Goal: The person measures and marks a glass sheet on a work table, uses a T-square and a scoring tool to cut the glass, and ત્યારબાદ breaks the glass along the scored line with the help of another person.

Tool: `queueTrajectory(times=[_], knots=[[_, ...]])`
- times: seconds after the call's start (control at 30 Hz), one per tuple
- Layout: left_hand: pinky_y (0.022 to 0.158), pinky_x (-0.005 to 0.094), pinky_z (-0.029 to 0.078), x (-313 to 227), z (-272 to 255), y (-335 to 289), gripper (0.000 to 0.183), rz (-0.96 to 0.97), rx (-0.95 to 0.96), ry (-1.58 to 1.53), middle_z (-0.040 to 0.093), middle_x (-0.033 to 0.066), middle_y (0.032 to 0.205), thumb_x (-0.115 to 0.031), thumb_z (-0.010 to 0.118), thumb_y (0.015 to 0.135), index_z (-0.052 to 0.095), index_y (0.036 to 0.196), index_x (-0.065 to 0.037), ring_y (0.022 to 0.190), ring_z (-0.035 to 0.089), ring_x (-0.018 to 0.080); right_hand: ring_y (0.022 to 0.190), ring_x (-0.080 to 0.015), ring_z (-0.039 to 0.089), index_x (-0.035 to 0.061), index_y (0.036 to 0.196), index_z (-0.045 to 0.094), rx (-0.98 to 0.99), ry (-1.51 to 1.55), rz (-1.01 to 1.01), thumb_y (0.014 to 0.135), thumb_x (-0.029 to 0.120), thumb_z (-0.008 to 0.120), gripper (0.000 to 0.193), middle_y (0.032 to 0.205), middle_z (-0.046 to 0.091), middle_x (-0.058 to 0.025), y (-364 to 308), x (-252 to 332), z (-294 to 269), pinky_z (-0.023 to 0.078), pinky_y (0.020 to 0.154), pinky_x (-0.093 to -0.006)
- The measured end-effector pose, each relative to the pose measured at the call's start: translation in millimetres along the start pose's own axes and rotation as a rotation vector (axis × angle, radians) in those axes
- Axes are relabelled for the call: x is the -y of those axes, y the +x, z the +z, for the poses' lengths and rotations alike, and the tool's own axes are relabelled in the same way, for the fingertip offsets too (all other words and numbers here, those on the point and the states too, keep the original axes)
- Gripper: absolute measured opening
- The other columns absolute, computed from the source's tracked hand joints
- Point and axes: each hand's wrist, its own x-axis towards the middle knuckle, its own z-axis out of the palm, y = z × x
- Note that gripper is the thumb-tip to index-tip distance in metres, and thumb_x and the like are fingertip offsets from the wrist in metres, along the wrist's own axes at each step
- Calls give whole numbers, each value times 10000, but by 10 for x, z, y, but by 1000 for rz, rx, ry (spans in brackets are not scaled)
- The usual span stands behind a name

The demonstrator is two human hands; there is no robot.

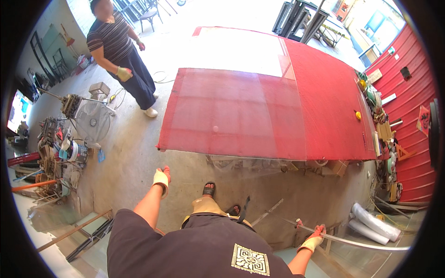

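My left hand [162,177], in a yellow glove with red fingers, hangs in front of the table's near left corner. Its fingers are curled in, and nothing shows in them. Low on the right, my right hand [314,239] wears a matching glove, its fingers closed around a long pale metal strip [366,243] that runs out to the right. Ahead stands a big table [331,102] covered in red cloth. A clear glass sheet [232,113] lies flat on its near left part, out to the near edge. Both my hands are apart from this sheet.
A person [121,51] with gloved hands stands left of the table. A floor fan [92,121], a bucket [78,151] and clutter line the left side. Glass panes [69,227] lean behind me on the left. Plastic-wrapped rolls [375,222] lie at right, near a red corrugated wall [410,92].
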Motion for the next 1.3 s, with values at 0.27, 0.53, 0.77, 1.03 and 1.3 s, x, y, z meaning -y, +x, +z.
queueTrajectory(times=[0.27, 0.53, 0.77, 1.03, 1.3], knots=[[501, 418, 497, -652, 709, -1795, 679, -127, 198, -288, 676, 174, 794, -651, 455, 1039, 445, 1342, -43, 509, 611, 270, 1009, -175, 612, 36, 1255, 669, -49, -135, -73, 1015, 252, 699, 324, 1101, 672, -13, 33, 266, -757, 487, 1029, -380], [967, 515, 497, -1081, 1360, -3333, 564, -465, 806, -639, 623, 126, 1384, -634, 398, 1056, 484, 1331, -150, 1164, 675, 357, 968, -161, 610, 83, 1179, 706, -7, -40, -56, 964, 138, 719, 223, 1102, 683, -4, 314, 322, -1270, 487, 989, -357], [1001, 463, 527, -1459, 2134, -4187, 351, -510, 1064, -484, 705, 38, 1284, -459, 413, 1104, 603, 1223, -190, 1160, 694, 268, 1028, -173, 604, 60, 1245, 675, -63, -287, -61, 1036, 324, 663, 337, 1098, 673, -44, 227, 553, -1549, 459, 1016, -347], [1097, 376, 461, -2156, 2882, -5111, 408, -584, 1616, -758, 548, 105, 1399, -408, 443, 1011, 524, 1293, -124, 1384, 526, 264, 1063, -195, 600, 65, 1277, 659, -230, -466, 3, 1042, 454, 626, 455, 1116, 676, -71, 115, 846, -1874, 442, 1010, -370], [1096, 392, 500, -3539, 3820, -6041, 656, -622, 1413, -780, 395, 58, 1664, -528, 364, 1044, 376, 1596, -173, 1434, 517, 237, 1137, -207, 595, 28, 1368, 600, -323, -540, 62, 1074, 445, 559, 512, 1167, 650, -104, 154, 1147, -1982, 428, 1068, -372]])
